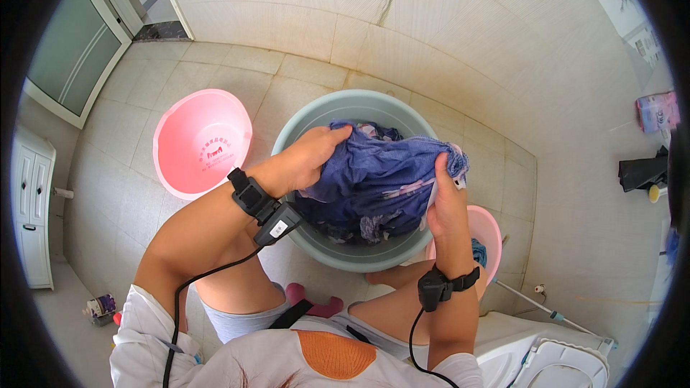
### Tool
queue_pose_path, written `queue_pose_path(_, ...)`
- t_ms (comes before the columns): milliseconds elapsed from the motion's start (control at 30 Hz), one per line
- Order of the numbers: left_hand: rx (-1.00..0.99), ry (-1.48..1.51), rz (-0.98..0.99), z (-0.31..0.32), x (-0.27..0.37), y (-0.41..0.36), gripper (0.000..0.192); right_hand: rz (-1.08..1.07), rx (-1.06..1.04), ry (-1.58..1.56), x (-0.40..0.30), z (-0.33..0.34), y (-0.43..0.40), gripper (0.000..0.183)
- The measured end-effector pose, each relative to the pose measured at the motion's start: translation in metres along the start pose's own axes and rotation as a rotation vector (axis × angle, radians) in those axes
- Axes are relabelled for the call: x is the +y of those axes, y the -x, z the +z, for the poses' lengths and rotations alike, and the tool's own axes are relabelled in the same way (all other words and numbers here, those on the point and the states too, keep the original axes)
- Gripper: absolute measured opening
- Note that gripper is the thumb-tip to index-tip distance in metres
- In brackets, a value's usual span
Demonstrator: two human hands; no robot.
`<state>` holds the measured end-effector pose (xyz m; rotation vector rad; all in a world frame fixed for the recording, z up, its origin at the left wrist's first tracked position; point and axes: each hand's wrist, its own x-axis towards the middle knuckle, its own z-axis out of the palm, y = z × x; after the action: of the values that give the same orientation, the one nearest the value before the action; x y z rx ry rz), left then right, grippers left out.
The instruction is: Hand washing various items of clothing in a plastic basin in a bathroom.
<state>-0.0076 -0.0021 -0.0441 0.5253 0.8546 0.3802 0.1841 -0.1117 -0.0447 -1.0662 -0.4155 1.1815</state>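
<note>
A blue cloth garment (377,178) is stretched between my two hands above a large grey-green plastic basin (356,101). My left hand (310,159) pinches its upper left edge, thumb on top. On the other side, my right hand (448,202) grips the gathered right end, with the thumb pointing up along it. White and pink patches show on the fabric near my right hand. Below the garment, more dark patterned clothes (372,229) lie in the basin, partly hidden by it. Black straps with cabled devices sit on both of my wrists.
A pink plastic basin (202,140) bearing print stands at the left. Another pink container (489,231) with teal cloth (478,253) is at the right, near a pole (539,304) and a white toilet (560,366). A tiled wall (431,21) runs behind; a white cabinet (33,215) stands far left.
</note>
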Motion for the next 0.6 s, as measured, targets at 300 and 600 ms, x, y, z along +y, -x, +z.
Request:
queue_pose_path(300,-0.268,0.022,0.353,-0.007,0.004,0.015,0.021,-0.047,0.080,-0.030,0.002,0.013,0.000,0.036)
queue_pose_path(600,-0.260,0.070,0.362,0.015,-0.020,0.005,0.021,-0.141,0.105,0.039,0.014,0.012,-0.005,0.033)
